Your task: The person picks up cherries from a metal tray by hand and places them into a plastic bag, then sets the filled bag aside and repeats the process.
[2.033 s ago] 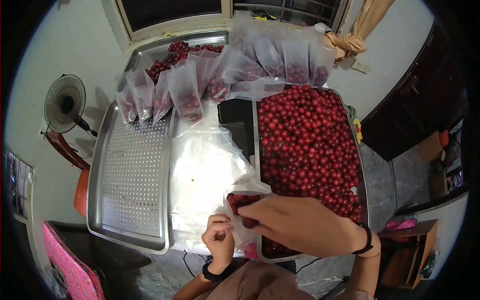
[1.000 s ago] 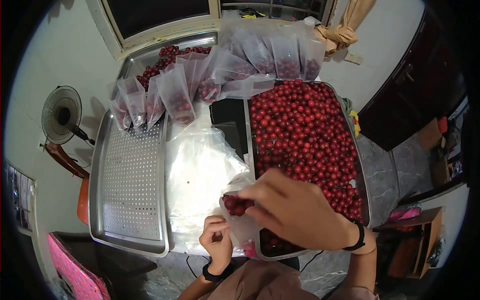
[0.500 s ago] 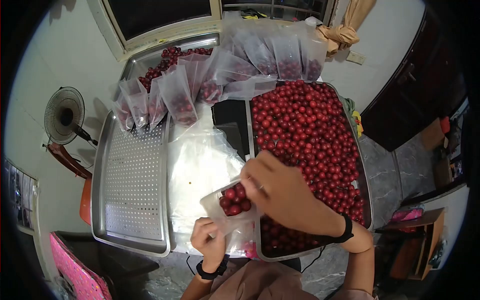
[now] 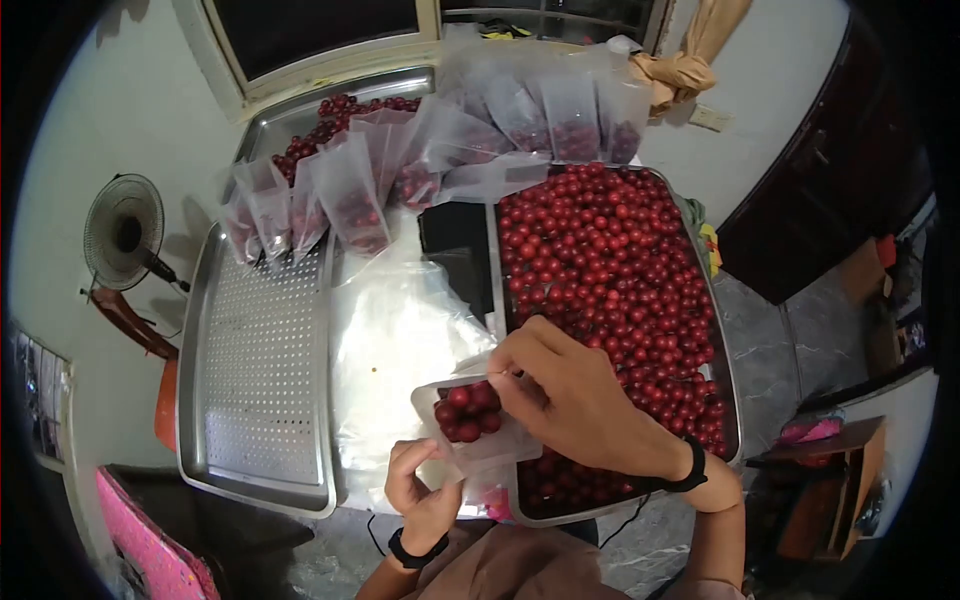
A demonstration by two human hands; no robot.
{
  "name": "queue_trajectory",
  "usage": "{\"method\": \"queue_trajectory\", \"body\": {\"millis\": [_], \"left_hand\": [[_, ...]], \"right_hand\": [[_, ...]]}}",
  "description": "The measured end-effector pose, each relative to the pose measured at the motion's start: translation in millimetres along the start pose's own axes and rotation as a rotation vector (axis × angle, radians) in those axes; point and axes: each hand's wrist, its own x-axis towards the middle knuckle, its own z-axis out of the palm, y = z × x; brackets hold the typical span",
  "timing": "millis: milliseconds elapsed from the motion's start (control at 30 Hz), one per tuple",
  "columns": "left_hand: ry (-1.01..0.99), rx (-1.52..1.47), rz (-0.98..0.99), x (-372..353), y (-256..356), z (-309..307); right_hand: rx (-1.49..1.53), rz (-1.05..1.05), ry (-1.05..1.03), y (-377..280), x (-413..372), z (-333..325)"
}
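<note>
A clear plastic bag [image 4: 490, 455] is held with its mouth spread wide, and a cluster of round dark-red fruits [image 4: 467, 413] shows inside it. My left hand [image 4: 425, 505] is closed on the bag's lower left side, thumb and fingers pinching the film. At the upper right of the mouth, my right hand [image 4: 585, 405] pinches the rim, its fingers bent; the fingertips are partly hidden. Under my right forearm lies a metal tray [image 4: 736, 420] full of loose red fruits [image 4: 610, 260]. Flat empty plastic bags [image 4: 400, 330] are stacked left of the held bag.
A perforated metal tray [image 4: 262, 360] stands at the left. Along the back are several upright bags with fruit [image 4: 350, 195] and another metal tray [image 4: 285, 125] with fruit. A black object [image 4: 455, 240] lies beside the fruit tray. A fan [image 4: 125, 230] is at far left.
The bag's mouth has opened wider, showing its fruits more fully. My right hand has shifted slightly down and right; my left hand remains on the bag.
</note>
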Motion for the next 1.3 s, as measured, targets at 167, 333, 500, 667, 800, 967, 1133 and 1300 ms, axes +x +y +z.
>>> {"method": "queue_trajectory", "body": {"millis": [167,333,500,667,800,967,1133,1300], "left_hand": [[-0.036,0.018,-0.009,0,0,1],[-0.048,0.008,-0.07,-4,1,2],[-0.012,-0.007,-0.038,-3,0,4],[-0.054,-0.027,-0.06,-4,2,4],[-0.052,-0.052,-0.065,-6,-2,3],[-0.04,-0.057,-0.071,-5,-4,3],[-0.03,-0.076,-0.05,-3,-5,3],[-0.045,-0.092,-0.059,-5,-7,1]], "right_hand": [[0.143,0.083,-0.034,0,-5,-5],[0.409,0.196,-0.026,21,-18,-21],[-0.13,0.124,0.158,92,-16,-49],[-0.422,0.216,0.185,173,1,-72],[-0.573,0.261,0.092,207,17,-72],[-0.654,0.246,0.074,221,20,-62],[-0.726,0.229,0.088,225,20,-59],[-0.59,0.089,0.168,184,18,-62]]}}
